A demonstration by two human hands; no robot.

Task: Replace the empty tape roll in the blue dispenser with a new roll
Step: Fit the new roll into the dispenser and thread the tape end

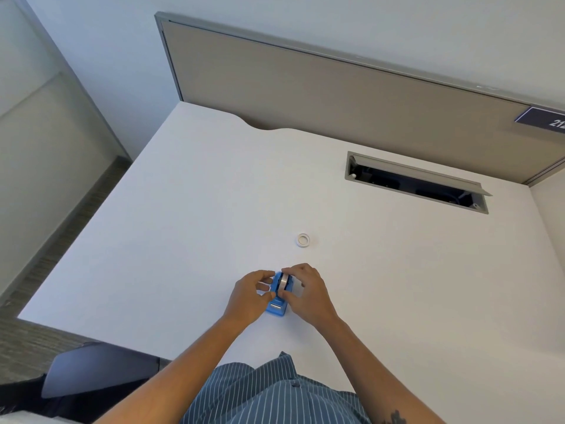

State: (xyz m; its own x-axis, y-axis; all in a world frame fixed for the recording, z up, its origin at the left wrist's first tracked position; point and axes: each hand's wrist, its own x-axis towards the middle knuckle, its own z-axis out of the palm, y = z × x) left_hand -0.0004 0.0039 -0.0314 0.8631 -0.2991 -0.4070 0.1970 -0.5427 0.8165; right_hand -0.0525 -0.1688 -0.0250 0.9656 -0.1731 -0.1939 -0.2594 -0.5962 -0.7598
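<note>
The blue dispenser (277, 306) stands on the white desk (189, 228), its cutter end toward me. A tape roll (284, 283) stands on edge in its cradle. My left hand (249, 296) grips the dispenser's left side, thumb and fingers against the body. My right hand (305, 293) pinches the roll from the right, fingertips on its top rim. A small whitish ring, a second tape roll or bare core (303, 240), lies flat on the desk beyond the hands; whether it carries tape cannot be told.
An open cable hatch (415, 182) is sunk into the desk at the back right. A beige partition (336, 96) runs along the desk's far edge. A dark chair (97, 368) stands at the lower left, beside the desk's near-left edge.
</note>
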